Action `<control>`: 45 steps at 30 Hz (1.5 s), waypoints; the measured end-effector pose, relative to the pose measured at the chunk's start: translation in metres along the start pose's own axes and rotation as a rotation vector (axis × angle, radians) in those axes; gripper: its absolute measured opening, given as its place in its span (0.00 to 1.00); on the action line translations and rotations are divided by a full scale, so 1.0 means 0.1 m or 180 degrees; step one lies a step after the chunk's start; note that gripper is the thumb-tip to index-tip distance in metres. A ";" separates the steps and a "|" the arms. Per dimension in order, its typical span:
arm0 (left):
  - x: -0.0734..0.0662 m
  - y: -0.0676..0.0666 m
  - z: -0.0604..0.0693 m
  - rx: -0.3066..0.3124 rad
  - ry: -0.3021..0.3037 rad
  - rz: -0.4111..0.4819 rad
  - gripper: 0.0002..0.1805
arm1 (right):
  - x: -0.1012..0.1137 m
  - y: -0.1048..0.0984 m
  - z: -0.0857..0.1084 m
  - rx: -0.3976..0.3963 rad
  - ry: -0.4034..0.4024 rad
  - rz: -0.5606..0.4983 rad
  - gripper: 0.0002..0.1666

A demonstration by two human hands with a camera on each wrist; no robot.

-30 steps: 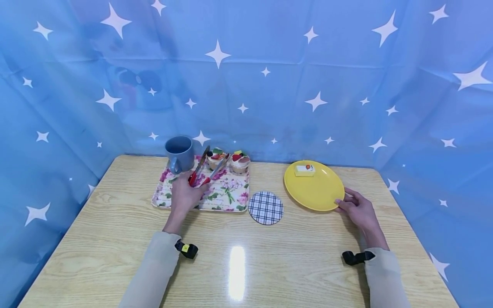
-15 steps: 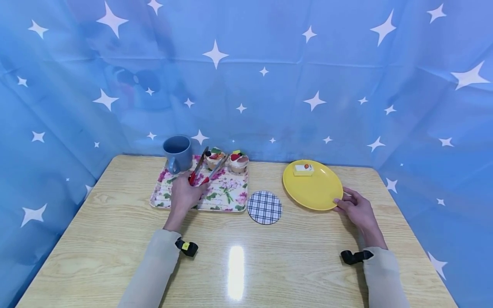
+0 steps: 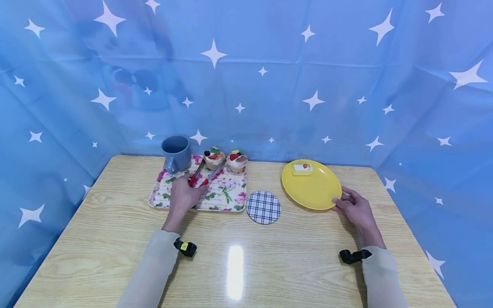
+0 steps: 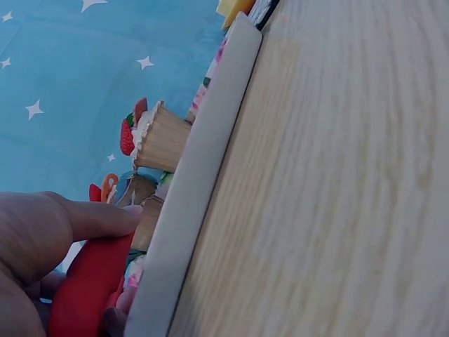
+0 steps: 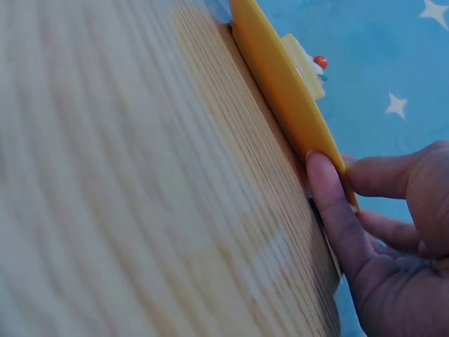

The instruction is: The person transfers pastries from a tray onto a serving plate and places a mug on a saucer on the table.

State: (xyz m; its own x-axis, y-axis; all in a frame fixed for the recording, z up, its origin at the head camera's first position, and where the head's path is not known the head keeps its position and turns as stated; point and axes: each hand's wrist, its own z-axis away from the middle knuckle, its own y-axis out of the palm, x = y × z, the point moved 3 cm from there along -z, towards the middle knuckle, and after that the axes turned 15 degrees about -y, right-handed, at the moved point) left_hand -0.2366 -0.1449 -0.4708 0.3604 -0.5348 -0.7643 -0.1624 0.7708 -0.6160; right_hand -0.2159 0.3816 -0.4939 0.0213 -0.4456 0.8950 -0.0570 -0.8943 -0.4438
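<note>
My left hand (image 3: pixel 185 192) grips red-handled tongs (image 3: pixel 194 179) above the flowered tray (image 3: pixel 227 196). The two arms of the tongs reach to either side of a fruit-topped cupcake (image 3: pixel 213 158); whether they touch it I cannot tell. A second cupcake (image 3: pixel 236 162) stands just to its right, seen also in the left wrist view with a strawberry on top. On the right, my right hand (image 3: pixel 356 208) pinches the rim of a yellow plate (image 3: pixel 313 192) between thumb and fingers. Near the plate's far edge sits a small white-and-yellow cake slice (image 3: pixel 302 170).
A blue mug (image 3: pixel 176 154) stands on the tray's back left corner. Between tray and plate lies a round checked coaster (image 3: pixel 263 207). Behind the wooden table (image 3: pixel 285 261) hangs a blue curtain (image 3: pixel 269 98) with white stars.
The tongs' tips have come down lower around the left cupcake. My right hand still pinches the plate's rim. The whole head view has shifted slightly.
</note>
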 end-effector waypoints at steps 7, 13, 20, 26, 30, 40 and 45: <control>-0.01 0.02 0.02 0.0036 0.0129 0.0129 0.23 | 0.01 0.00 -0.02 -0.0002 -0.0002 -0.0006 0.47; 0.00 0.02 0.00 0.0028 0.0106 0.0073 0.26 | 0.02 0.00 -0.01 0.0002 0.0015 0.0008 0.47; -0.01 0.00 0.01 0.0013 0.0000 -0.0002 0.27 | 0.00 0.01 0.00 -0.0010 0.0012 0.0022 0.46; -0.04 -0.03 0.04 0.0001 -0.0028 -0.0040 0.28 | -0.01 0.01 -0.01 -0.0029 0.0029 0.0039 0.46; -0.06 -0.06 0.05 -0.0011 -0.0013 -0.0023 0.27 | 0.01 0.02 -0.01 -0.0025 0.0019 0.0051 0.46; -0.12 -0.10 0.10 -0.0035 -0.0027 0.0023 0.29 | 0.00 0.01 0.00 0.0008 0.0020 0.0057 0.46; -0.14 -0.12 0.13 -0.0046 0.0016 0.0026 0.28 | -0.02 0.01 -0.02 0.0003 -0.0014 0.0032 0.46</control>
State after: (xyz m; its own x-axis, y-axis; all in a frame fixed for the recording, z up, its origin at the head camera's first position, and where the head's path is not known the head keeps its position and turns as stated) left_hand -0.2281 -0.1419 -0.4503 0.3542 -0.5304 -0.7702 -0.1784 0.7701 -0.6125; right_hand -0.2179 0.3817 -0.4963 0.0252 -0.4547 0.8903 -0.0563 -0.8898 -0.4529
